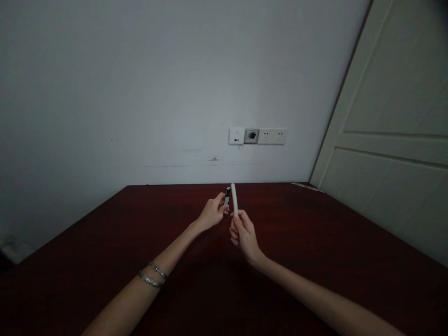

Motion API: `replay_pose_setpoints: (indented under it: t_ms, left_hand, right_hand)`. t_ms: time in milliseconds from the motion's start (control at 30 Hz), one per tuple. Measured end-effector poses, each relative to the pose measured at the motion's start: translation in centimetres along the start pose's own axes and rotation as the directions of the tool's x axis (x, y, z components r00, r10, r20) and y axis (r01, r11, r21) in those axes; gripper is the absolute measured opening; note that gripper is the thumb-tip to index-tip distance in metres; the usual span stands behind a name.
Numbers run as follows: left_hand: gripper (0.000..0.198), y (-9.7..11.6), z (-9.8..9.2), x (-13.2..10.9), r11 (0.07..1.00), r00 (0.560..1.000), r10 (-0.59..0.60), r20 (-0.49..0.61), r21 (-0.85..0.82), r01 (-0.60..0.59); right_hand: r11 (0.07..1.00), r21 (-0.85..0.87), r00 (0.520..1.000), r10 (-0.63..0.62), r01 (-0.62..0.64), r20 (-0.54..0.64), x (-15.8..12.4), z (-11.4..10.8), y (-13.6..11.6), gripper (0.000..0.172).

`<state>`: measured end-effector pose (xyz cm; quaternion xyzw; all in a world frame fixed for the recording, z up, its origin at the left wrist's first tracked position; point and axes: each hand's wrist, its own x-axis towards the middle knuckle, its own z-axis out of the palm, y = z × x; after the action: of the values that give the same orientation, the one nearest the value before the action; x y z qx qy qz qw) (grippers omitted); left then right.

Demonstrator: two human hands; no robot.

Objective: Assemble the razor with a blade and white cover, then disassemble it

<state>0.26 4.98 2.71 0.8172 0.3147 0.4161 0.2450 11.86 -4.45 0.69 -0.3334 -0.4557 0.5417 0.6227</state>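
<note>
Both my arms reach out over a dark red-brown table (140,242). My right hand (243,233) is closed round the lower end of a slim white stick-shaped object (234,198), which stands upright. My left hand (212,212) pinches a small dark and silver piece (227,196) right beside the white object's top. The two items are close together; I cannot tell whether they touch. Two silver bracelets (154,275) sit on my left forearm.
A pale wall (140,93) rises behind the table, with a row of white sockets and switches (257,136) low on it. A cream panelled door (392,140) stands at the right. The room is dim.
</note>
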Motion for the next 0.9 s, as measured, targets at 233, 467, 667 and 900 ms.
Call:
replay_pose_setpoints:
  t_ms: [233, 467, 667, 900]
  left_hand:
    - [0.014, 0.0, 0.0, 0.0, 0.999, 1.000, -0.027, 0.016, -0.022, 0.028]
    - [0.016, 0.1, -0.3, 0.0, 0.999, 0.999, -0.036, -0.015, -0.025, 0.036]
    - [0.015, -0.2, 0.0, 0.0, 0.997, 1.000, -0.029, 0.013, -0.073, 0.029]
    - [0.013, -0.1, -0.2, 0.1, 0.998, 1.000, -0.031, -0.004, -0.048, 0.031]
  right_hand:
    - [0.999, -0.018, 1.000, -0.027, 0.027, -0.014, 0.0, 0.0, -0.5, 0.031]
    - [0.998, -0.031, 0.998, 0.063, -0.063, 0.022, -0.4, 0.3, -0.3, 0.033]
    - [1.000, 0.011, 1.000, 0.002, -0.001, -0.018, 0.1, 0.0, -0.8, 0.031]
    - [0.999, -0.014, 0.997, 0.045, -0.044, 0.065, -0.5, 0.3, -0.4, 0.032]
